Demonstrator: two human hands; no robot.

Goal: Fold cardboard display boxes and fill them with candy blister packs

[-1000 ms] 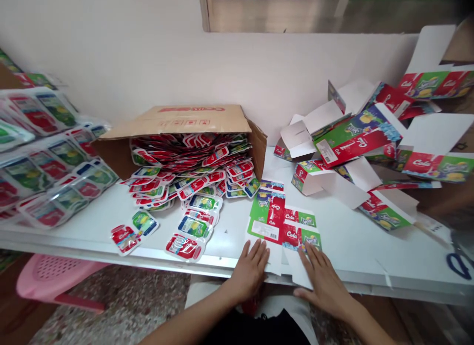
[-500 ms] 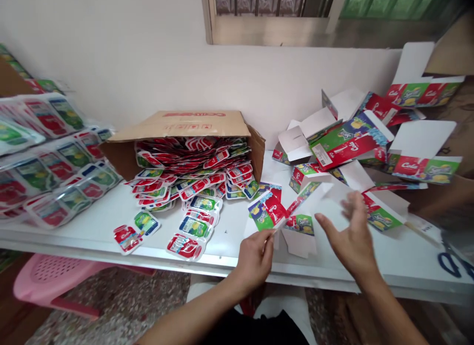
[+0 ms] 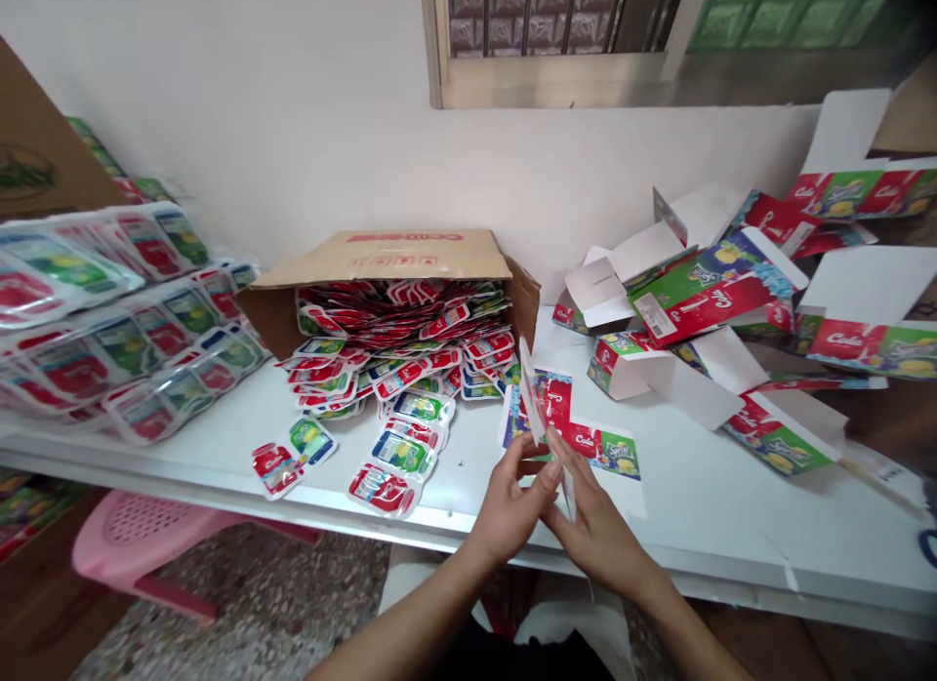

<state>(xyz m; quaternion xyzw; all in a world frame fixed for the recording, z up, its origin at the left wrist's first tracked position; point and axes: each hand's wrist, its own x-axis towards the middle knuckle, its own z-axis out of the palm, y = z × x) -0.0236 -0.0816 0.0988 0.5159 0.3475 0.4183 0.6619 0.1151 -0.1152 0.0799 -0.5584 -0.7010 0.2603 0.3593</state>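
Observation:
In front of me, between both hands, stands a paper carton [image 3: 532, 393], turned almost edge-on so its printing is mostly hidden. My left hand [image 3: 512, 500] pinches its near left side with thumb and fingers. Against its right face lies my right hand [image 3: 590, 520], fingers together and the thumbs close to each other. Just beyond the hands, flat printed cartons [image 3: 615, 452] with cola and lemon pictures lie on the white table [image 3: 688, 505].
A cardboard box [image 3: 395, 255] on its side spills many bottle-shaped pouches [image 3: 410, 344]. Stacked pouch strips [image 3: 146, 344] stand left. Opened cartons [image 3: 717, 286] pile up at right. Below the table edge is a pink stool [image 3: 146, 540].
My right hand has come leftward from its open pose and now presses on the carton. The carton has swung from slanting right to nearly upright. The view has shifted slightly.

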